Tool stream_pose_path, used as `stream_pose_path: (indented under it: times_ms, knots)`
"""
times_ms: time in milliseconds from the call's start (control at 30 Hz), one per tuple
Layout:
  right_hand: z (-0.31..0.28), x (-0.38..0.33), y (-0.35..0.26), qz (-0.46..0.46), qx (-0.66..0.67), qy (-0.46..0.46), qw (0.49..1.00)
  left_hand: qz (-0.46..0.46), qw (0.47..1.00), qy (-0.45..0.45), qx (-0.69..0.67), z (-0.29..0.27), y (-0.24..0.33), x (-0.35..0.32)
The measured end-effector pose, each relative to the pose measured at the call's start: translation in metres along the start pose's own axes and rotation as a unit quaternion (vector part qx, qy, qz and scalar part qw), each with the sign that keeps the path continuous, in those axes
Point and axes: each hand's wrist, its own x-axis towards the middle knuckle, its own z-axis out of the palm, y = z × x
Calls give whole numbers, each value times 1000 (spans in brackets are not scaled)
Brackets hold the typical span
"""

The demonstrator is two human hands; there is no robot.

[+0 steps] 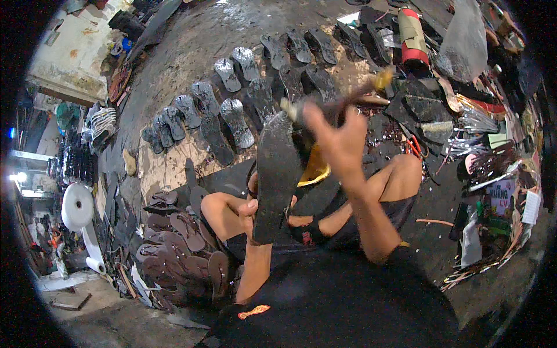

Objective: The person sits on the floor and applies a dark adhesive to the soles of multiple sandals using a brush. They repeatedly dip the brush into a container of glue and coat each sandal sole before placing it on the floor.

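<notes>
My left hand (250, 211) is closed on the lower left edge of a long black shoe sole (274, 168), thumb on top. The sole stands almost lengthwise before my body, between my bent knees. Over its upper right side my right hand (338, 136) is raised, blurred by motion. It grips a brown stick-like tool (362, 93) with a yellow end; its exact kind is smeared. A pale tip shows on the hand's other side. Just right of the sole, partly hidden behind it, is a yellow-lined container (316, 168).
Rows of black soles (237, 122) lie on cardboard (174, 171) ahead. Brown flip-flops (185, 255) are piled at my left, near a white roll (77, 207). To the right are a red and tan cylinder (413, 43), a clear plastic bag (462, 46) and scattered hand tools (476, 122).
</notes>
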Motion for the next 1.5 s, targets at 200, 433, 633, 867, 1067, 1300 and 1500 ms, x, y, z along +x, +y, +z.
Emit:
stream_pose_path:
  times_ms: [200,433,633,867,1067,1300,1500]
  knots:
    - [-13,-29,14,-28,-1,-43,999,-2,994,86,68,12,5,-3]
    - [-28,12,6,-277,-19,-25,960,63,713,94,692,65,33,23]
    - [-17,-64,-3,-191,-142,-246,940,207,378,99,897,95,41,35]
    - [0,-67,9,-218,-148,-251,931,189,432,14,881,96,42,40]
    - [-23,-53,0,-219,36,-164,961,155,629,209,733,95,41,32]
    - [-15,-49,-3,-14,148,-188,971,171,960,207,77,44,21,26]
    - [24,-54,17,-189,2,-148,971,176,957,213,87,38,1,18]
